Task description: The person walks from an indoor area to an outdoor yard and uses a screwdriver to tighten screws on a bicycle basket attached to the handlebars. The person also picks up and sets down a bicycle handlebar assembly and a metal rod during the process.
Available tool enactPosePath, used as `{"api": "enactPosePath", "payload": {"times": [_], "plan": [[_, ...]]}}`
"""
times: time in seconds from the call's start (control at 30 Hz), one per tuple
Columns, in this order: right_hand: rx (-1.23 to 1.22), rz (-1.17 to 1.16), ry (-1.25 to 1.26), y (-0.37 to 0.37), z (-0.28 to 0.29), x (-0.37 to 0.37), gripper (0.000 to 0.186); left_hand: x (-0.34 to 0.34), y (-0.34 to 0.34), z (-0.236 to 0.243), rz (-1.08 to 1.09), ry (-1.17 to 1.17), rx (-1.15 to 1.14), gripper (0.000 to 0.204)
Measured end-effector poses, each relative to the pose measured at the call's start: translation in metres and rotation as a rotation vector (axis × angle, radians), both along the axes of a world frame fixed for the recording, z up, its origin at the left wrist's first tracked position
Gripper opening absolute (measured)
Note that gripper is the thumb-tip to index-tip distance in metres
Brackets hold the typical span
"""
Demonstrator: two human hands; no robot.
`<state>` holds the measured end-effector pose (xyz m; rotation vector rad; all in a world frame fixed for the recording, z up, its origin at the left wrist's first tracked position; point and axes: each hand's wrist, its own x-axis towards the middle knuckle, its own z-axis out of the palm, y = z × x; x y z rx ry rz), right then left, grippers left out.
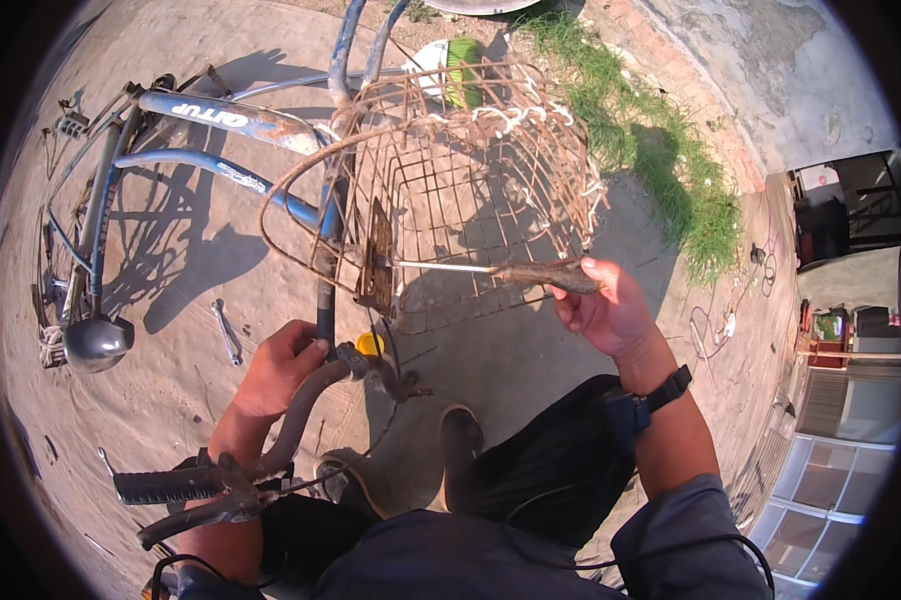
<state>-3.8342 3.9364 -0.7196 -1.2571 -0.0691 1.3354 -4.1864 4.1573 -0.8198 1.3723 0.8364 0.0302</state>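
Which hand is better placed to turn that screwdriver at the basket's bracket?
Probably the right hand: it holds the screwdriver, whose shaft points at the bracket. The left hand is beside the handlebar, away from the tool.

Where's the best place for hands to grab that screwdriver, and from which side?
Probably by the brown handle of the screwdriver, coming from the right, where the right hand pinches it. The handle is thicker than the slim metal shaft, which points left to the rusty bracket, so the handle end faces right.
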Motion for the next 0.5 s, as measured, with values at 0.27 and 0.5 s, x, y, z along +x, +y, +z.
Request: {"api": "enactPosePath", "payload": {"times": [0.27, 0.5], "plan": [[-0.298, 0.509, -0.575, 0.01, 0.029, 0.014, 0.039, 0.001, -0.001, 0.003, 0.032, -0.02, -0.015, 0.022], [-0.18, 0.851, -1.783, 0.038, 0.037, -0.009, 0.035, -0.002, 0.002, -0.008, -0.024, -0.009, 0.074, 0.025]]}}
